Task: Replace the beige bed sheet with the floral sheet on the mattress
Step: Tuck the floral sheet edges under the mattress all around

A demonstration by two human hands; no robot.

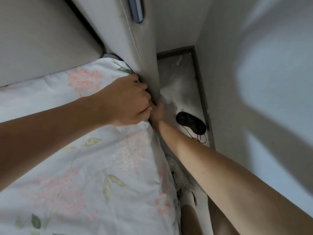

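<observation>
The floral sheet [88, 163], white with pink blossoms and green leaves, covers the mattress on the left and hangs over its right edge. My left hand [125, 102] has its fingers curled round the sheet's edge near the mattress's top right corner, where it meets the padded grey headboard [118, 31]. My right hand [158, 112] reaches in just below it at the side of the mattress; its fingers are hidden behind the left hand and the fabric. No beige sheet is in view.
A narrow strip of pale floor [184, 85] runs between bed and white wall [254, 82]. A black sleep mask [191, 122] lies there. My white sneaker [179, 177] and leg stand beside the bed.
</observation>
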